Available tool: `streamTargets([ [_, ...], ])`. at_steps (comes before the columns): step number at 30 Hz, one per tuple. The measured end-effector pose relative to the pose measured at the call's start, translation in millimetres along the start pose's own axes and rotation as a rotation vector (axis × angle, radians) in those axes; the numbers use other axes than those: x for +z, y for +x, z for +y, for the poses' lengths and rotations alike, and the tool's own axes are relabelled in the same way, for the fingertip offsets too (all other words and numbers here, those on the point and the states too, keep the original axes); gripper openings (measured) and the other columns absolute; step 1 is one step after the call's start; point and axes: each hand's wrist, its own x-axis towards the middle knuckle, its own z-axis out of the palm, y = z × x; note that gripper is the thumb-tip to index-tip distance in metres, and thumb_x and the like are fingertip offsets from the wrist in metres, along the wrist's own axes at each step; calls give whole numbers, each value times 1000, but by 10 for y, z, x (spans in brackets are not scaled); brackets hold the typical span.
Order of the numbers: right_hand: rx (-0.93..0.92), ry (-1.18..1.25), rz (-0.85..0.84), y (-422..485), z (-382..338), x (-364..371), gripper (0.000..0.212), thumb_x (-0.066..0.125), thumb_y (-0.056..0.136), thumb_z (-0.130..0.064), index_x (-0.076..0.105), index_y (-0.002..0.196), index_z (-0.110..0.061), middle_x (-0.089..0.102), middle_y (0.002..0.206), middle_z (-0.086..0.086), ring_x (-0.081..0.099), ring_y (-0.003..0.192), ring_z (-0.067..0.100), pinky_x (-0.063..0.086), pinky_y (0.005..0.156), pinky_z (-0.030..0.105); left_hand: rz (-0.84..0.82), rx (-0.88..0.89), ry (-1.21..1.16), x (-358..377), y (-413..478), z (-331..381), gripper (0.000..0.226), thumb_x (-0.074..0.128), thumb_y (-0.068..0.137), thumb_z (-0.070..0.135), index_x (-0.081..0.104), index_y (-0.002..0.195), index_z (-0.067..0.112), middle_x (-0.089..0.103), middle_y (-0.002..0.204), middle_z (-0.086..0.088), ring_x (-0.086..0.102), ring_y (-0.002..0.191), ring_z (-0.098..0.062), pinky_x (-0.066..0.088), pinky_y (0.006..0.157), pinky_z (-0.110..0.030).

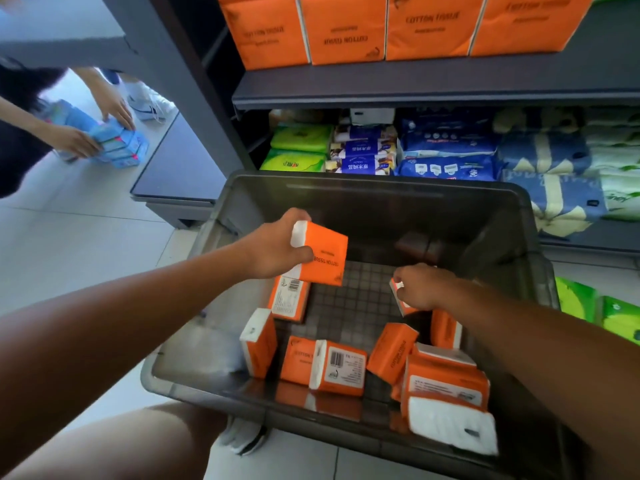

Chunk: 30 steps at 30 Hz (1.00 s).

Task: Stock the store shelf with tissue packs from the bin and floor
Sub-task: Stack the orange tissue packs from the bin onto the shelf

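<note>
A dark grey plastic bin (374, 188) sits on the floor before a store shelf (415, 84). The left hand (273, 247) has its grip closed around one orange tissue pack (320, 254), held above the bin's left side. The right hand (424, 287), at three o'clock from it, closes its grip on a second orange pack (398, 301) low in the bin. About eight more orange packs (341, 367) lie scattered on the bin's bottom toward six o'clock. Four large orange packs (346, 29) stand in a row on the upper shelf at twelve o'clock. Two green packs (601, 311) rest on the floor at three o'clock.
</note>
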Motion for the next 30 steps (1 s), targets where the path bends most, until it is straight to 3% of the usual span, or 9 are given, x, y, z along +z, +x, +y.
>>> streamTargets([
  [3, 3, -1, -41, 79, 38, 82, 39, 50, 98, -26, 57, 135, -17, 56, 139, 10, 55, 124, 28, 48, 99, 37, 21, -28, -157, 105, 2, -122, 52, 64, 90, 30, 32, 130, 37, 62, 110, -2, 64, 95, -19, 55, 80, -37],
  [6, 18, 17, -101, 169, 11, 220, 37, 42, 103, -21, 57, 134, -9, 56, 138, 13, 53, 126, 28, 43, 95, 28, 35, -45, -279, 196, 56, -210, 49, 63, 91, 28, 34, 129, 37, 62, 106, 0, 65, 93, -18, 53, 69, -32],
  [12, -2, -62, -191, 491, -21, 734, 32, 50, 98, -23, 59, 126, -11, 59, 131, 15, 58, 116, 30, 48, 97, 35, 111, -73, -414, 312, 228, -317, 46, 63, 92, 24, 36, 128, 34, 62, 95, 5, 64, 82, -14, 46, 56, -23],
  [17, 17, -88, -234, 443, -203, 855, 43, 39, 107, -26, 43, 143, -5, 41, 150, 18, 42, 137, 31, 28, 113, 33, 125, -101, -418, 447, 306, -433, 46, 62, 92, 22, 35, 128, 33, 55, 96, 8, 63, 87, -14, 49, 55, -24],
  [21, 55, -79, -266, 477, -283, 887, 61, 58, 97, -42, 41, 145, -8, 43, 149, 15, 43, 135, 31, 36, 109, 34, 101, -110, -393, 479, 350, -470, 46, 62, 93, 24, 34, 130, 33, 54, 98, 9, 62, 91, -12, 49, 59, -23],
  [24, 75, -49, -313, 485, -300, 839, 67, 70, 90, -34, 42, 145, -8, 50, 144, 13, 52, 128, 29, 45, 100, 33, 101, -108, -378, 462, 363, -449, 49, 62, 93, 24, 34, 133, 31, 53, 98, 10, 61, 94, -13, 51, 64, -25],
  [27, 53, -35, -335, 404, -323, 774, 64, 68, 92, -27, 42, 147, -7, 50, 145, 13, 53, 128, 28, 45, 99, 32, 122, -95, -367, 410, 367, -421, 50, 63, 92, 24, 35, 133, 32, 55, 97, 8, 62, 93, -16, 54, 70, -31],
  [30, 55, 36, -279, 322, -324, 761, 68, 70, 91, -23, 38, 149, -10, 48, 146, 13, 52, 128, 28, 45, 99, 31, 157, -98, -389, 331, 369, -395, 48, 64, 91, 25, 37, 130, 34, 58, 97, 5, 62, 86, -16, 48, 62, -28],
])
